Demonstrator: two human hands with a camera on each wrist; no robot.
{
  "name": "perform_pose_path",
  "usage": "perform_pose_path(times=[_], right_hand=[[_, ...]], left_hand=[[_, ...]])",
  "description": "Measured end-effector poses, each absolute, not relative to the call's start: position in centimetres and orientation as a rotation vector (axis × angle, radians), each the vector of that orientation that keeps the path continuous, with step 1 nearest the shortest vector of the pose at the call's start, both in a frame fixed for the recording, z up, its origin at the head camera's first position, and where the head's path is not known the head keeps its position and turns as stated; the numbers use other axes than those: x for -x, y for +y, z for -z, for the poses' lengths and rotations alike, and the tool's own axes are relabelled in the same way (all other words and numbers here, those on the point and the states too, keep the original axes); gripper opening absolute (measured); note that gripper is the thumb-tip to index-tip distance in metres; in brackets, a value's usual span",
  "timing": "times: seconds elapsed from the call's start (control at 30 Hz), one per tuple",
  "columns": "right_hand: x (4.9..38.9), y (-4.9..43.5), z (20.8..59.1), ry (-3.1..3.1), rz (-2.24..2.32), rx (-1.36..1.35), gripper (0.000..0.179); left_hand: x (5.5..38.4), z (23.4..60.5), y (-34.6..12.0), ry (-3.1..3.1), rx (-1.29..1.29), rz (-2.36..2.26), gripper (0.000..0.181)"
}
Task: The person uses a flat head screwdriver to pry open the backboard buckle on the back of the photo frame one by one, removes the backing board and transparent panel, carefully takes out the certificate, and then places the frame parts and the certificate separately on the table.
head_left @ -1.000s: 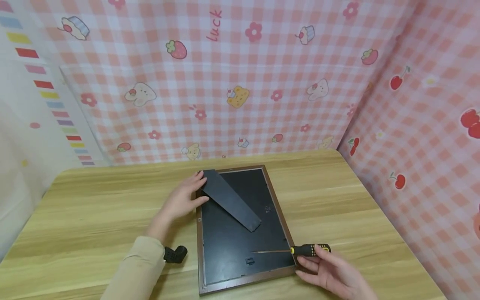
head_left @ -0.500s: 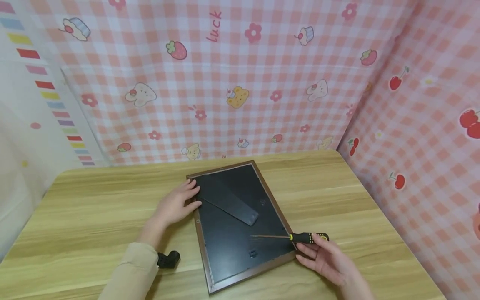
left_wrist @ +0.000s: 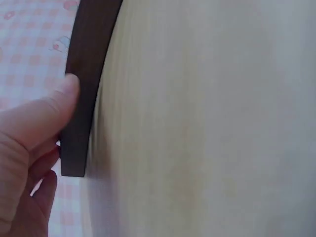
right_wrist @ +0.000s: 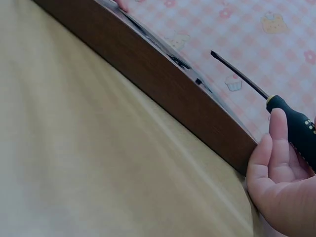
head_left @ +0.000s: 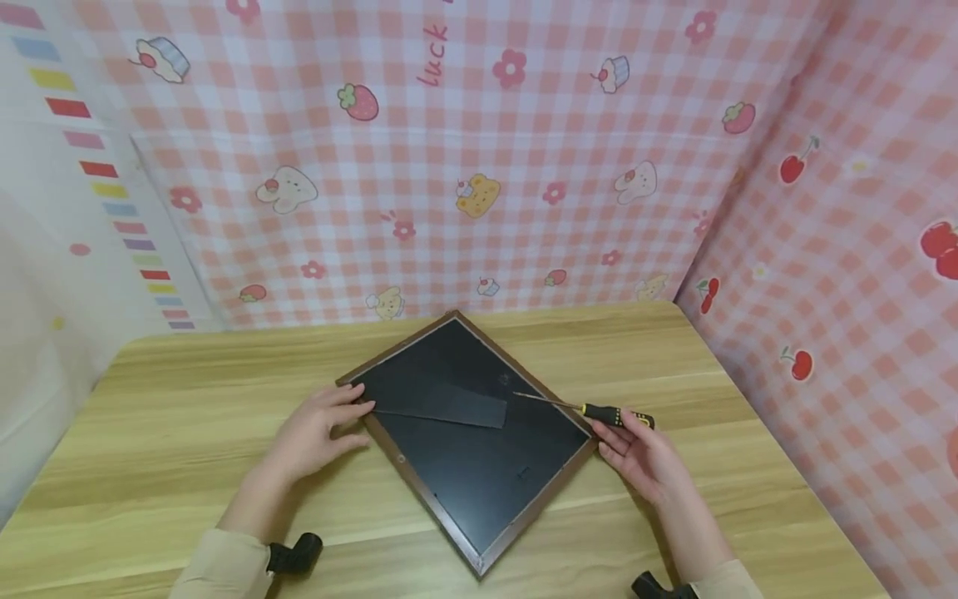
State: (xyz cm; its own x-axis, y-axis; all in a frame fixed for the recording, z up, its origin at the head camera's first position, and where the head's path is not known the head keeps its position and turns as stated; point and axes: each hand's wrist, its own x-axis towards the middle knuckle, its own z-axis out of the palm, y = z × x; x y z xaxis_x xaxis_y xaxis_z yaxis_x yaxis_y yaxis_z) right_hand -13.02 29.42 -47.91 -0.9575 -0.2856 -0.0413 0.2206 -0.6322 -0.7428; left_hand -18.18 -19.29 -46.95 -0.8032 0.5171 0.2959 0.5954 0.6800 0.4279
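A picture frame with a brown rim lies back side up on the table, turned so that one corner faces me. Its black backing carries a flat easel leg. My left hand holds the frame's left corner, fingers over the rim and thumb against the outer side. In my right hand is a slotted screwdriver with a black and yellow handle, its shaft pointing left over the backing. The lower fingers of that hand touch the frame's right corner.
The wood-grain table runs back to a pink checked cloth, with the frame's far corner close to it. Another patterned cloth hangs along the right side. Black wrist devices sit at both sleeves.
The frame has turned clockwise on the table, its near corner swinging toward the middle. The easel leg now lies flat. My left hand moved left; my right hand moved farther back with the screwdriver.
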Motion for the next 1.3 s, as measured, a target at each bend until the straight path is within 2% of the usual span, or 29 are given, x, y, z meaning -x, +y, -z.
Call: perform_pose_path(times=[0.37,0.7,0.9,1.17,1.3], right_hand=[[17.7,27.7,47.2,1.347,2.755,-0.205,0.021],[21.2,25.9,47.5,1.305,2.847,-0.179,0.023],[20.2,25.5,47.8,1.328,2.814,-0.19,0.022],[16.5,25.0,47.4,1.292,2.771,-0.087,0.021],[14.5,24.6,47.1,1.261,2.748,-0.028,0.026]], left_hand=[[15.6,46.9,-19.6,-2.672,0.952,0.672,0.053],[14.0,47.7,-19.6,-2.646,0.919,0.686,0.06],[13.8,47.6,-19.3,-2.622,0.874,0.72,0.053],[16.0,45.6,-18.7,-2.527,0.735,0.749,0.037],[17.4,44.6,-18.7,-2.513,0.596,0.718,0.042]])
